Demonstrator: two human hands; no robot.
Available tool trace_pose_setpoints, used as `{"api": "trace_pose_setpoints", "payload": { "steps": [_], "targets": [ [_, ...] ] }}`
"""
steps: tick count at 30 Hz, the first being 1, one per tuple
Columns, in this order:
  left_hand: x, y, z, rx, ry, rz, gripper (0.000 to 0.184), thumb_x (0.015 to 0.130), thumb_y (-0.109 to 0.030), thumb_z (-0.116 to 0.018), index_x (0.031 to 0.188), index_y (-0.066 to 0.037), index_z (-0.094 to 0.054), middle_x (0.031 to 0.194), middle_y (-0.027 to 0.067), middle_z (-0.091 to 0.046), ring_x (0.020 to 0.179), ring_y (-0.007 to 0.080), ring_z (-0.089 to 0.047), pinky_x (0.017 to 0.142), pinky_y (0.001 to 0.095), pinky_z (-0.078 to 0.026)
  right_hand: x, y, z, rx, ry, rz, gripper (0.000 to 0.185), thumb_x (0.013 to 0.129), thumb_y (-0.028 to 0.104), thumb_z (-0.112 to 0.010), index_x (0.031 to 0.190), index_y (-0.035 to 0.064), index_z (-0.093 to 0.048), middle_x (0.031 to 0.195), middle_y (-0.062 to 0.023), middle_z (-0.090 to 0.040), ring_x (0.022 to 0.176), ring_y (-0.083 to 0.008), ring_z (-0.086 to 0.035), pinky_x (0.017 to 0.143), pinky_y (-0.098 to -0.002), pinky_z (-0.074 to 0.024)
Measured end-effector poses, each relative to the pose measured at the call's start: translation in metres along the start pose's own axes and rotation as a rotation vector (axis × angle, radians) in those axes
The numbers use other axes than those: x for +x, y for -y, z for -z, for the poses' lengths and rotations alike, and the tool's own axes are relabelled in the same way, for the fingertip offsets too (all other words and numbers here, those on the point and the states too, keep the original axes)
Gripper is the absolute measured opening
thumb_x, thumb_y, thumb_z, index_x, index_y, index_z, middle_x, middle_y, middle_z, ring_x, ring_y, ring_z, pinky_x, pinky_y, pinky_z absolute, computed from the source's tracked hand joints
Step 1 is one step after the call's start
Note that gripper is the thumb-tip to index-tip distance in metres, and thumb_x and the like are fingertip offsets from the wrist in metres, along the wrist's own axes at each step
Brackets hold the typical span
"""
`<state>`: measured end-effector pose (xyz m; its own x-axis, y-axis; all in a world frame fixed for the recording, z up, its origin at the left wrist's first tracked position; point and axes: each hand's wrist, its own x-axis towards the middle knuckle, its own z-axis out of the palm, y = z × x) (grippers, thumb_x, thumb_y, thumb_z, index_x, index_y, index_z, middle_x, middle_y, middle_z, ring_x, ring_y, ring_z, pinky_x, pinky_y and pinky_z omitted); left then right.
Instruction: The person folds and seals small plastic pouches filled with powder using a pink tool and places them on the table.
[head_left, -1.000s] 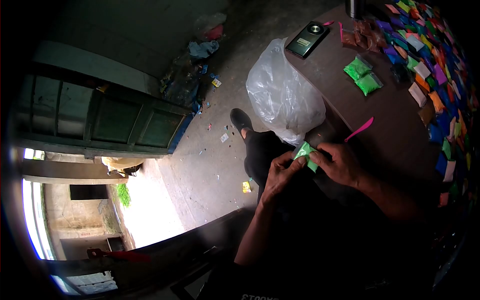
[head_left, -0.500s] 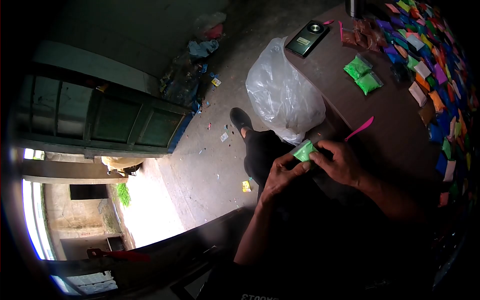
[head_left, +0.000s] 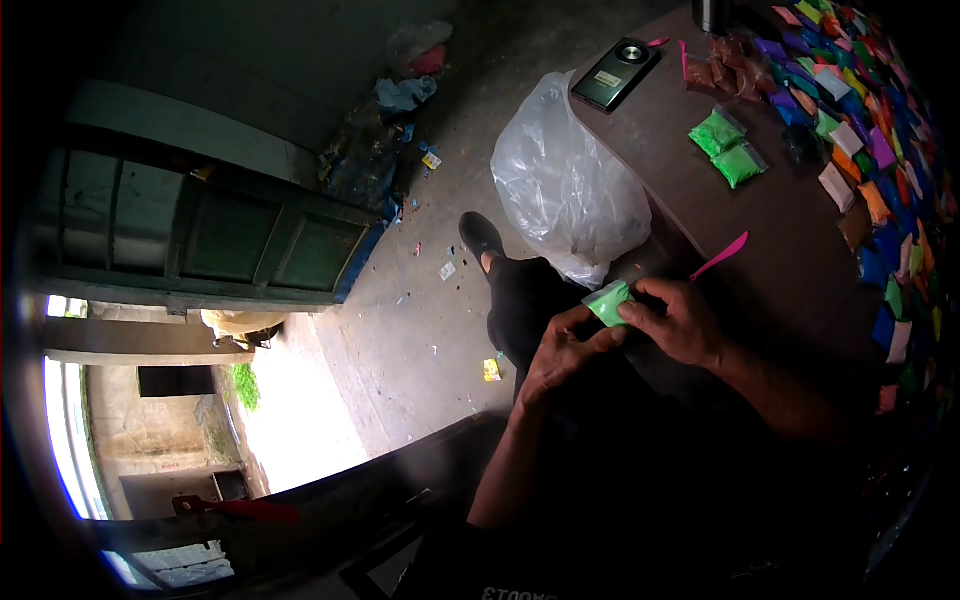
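Note:
A small clear packet of light green material (head_left: 609, 302) is held between my two hands, above my lap and beside the table edge. My left hand (head_left: 567, 352) has its fingers against the packet's lower left side. The thumb and fingers of my right hand (head_left: 680, 322) pinch its right side. On the brown table (head_left: 800, 265), two similar green packets (head_left: 729, 148) lie together, with a pink plastic knife (head_left: 720, 256) nearer to my right hand.
A big translucent plastic bag (head_left: 570, 185) stands against the table's left edge. On the table are a dark phone (head_left: 617, 76), brown packets (head_left: 735, 72), a metal cup (head_left: 712, 14) and a heap of coloured packets (head_left: 880, 145). Litter dots the floor (head_left: 400, 330) near a green door (head_left: 225, 235).
The green packet has turned and tilted between my fingers. My left thumb has moved off its front face, so more of the packet shows. My right hand has stayed nearly in place.

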<state>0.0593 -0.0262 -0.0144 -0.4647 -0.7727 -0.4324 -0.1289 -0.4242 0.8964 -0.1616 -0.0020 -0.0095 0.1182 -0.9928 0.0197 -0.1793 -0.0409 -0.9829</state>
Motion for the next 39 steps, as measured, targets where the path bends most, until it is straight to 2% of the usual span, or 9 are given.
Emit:
{"api": "trace_pose_setpoints", "payload": {
  "steps": [2,12,16,19,21,22,26,29,39],
  "targets": [
    [-0.004,-0.013,-0.006,0.207,0.014,-0.037,0.033,0.095,-0.028,-0.082,0.112,0.0,-0.075,0.086,-0.0025,-0.07,0.078,0.0055,-0.06,0.071,0.0242,-0.047,0.001,-0.001,0.0,0.029,0.002,0.01,0.036,0.1,0.035,-0.07,0.095,0.0,-0.067,0.076,-0.0068,-0.064,0.07,-0.0116,-0.058,0.061,-0.0331,-0.0465],
    [-0.004,-0.005,-0.007,0.03,0.026,-0.006,0.024,0.098,-0.02,-0.079,0.11,0.0,-0.075,0.087,-0.0014,-0.07,0.081,0.0048,-0.059,0.072,0.0237,-0.046,0.0,0.01,0.002,0.021,0.055,-0.034,0.037,0.101,0.037,-0.069,0.106,-0.0001,-0.07,0.083,-0.0068,-0.069,0.076,-0.0121,-0.062,0.068,-0.0328,-0.0504],
    [-0.007,-0.014,-0.013,0.084,0.007,0.013,0.032,0.096,-0.022,-0.081,0.115,0.003,-0.073,0.095,0.0,-0.071,0.086,0.006,-0.061,0.076,0.0241,-0.048,-0.002,-0.001,0.001,0.032,0.048,-0.123,0.035,0.102,0.034,-0.069,0.107,0.0001,-0.069,0.083,-0.0077,-0.068,0.075,-0.0127,-0.06,0.067,-0.0335,-0.0493],
    [-0.007,-0.016,-0.01,0.019,0.043,-0.011,0.044,0.098,-0.029,-0.08,0.123,0.006,-0.07,0.1,0.0023,-0.072,0.089,0.0074,-0.062,0.081,0.025,-0.05,-0.001,-0.012,-0.004,0.046,-0.017,0.028,0.032,0.102,0.031,-0.069,0.102,-0.0007,-0.068,0.083,-0.008,-0.066,0.076,-0.013,-0.059,0.067,-0.0328,-0.0478],
    [-0.006,-0.014,-0.011,0.036,0.028,-0.07,0.045,0.1,-0.032,-0.078,0.124,0.006,-0.07,0.099,0.0022,-0.072,0.091,0.0076,-0.062,0.082,0.0257,-0.05,-0.001,-0.009,-0.002,0.044,0.016,-0.001,0.03,0.103,0.03,-0.068,0.103,-0.0004,-0.068,0.086,-0.0043,-0.066,0.08,-0.0092,-0.058,0.07,-0.0307,-0.0482],
    [-0.006,-0.014,-0.011,0.08,0.018,-0.07,0.044,0.102,-0.033,-0.076,0.121,0.006,-0.071,0.097,0.0014,-0.071,0.089,0.0075,-0.06,0.081,0.0258,-0.049,-0.001,-0.007,-0.001,0.058,0.04,-0.015,0.029,0.104,0.029,-0.067,0.104,-0.0001,-0.069,0.089,-0.0006,-0.066,0.085,-0.0054,-0.057,0.073,-0.0286,-0.0486],
    [-0.005,-0.008,-0.005,0.051,0.031,-0.04,0.04,0.102,-0.032,-0.075,0.115,0.005,-0.072,0.09,-0.0002,-0.07,0.083,0.0066,-0.056,0.074,0.0253,-0.047,-0.001,0.003,0.001,0.014,0.107,-0.079,0.029,0.103,0.029,-0.067,0.103,0.0002,-0.068,0.088,0.0005,-0.066,0.084,-0.0058,-0.057,0.073,-0.0275,-0.0481],
    [-0.006,-0.007,-0.004,0.066,0.041,-0.042,0.038,0.101,-0.031,-0.076,0.113,0.005,-0.073,0.088,-0.0004,-0.069,0.082,0.0065,-0.057,0.073,0.0255,-0.047,-0.001,0.001,-0.002,0.038,0.082,-0.089,0.036,0.101,0.035,-0.068,0.097,-0.001,-0.066,0.08,-0.0061,-0.062,0.075,-0.0116,-0.055,0.068,-0.0317,-0.0473],
    [-0.008,-0.003,-0.008,0.031,-0.032,-0.163,0.036,0.101,-0.032,-0.075,0.106,0.004,-0.073,0.085,-0.0003,-0.067,0.081,0.0074,-0.057,0.072,0.0262,-0.047,0.002,-0.001,-0.004,0.082,0.075,-0.075,0.03,0.103,0.03,-0.067,0.098,0.0011,-0.069,0.076,0.0006,-0.059,0.074,-0.0066,-0.052,0.066,-0.0277,-0.0448]
  ]
}}
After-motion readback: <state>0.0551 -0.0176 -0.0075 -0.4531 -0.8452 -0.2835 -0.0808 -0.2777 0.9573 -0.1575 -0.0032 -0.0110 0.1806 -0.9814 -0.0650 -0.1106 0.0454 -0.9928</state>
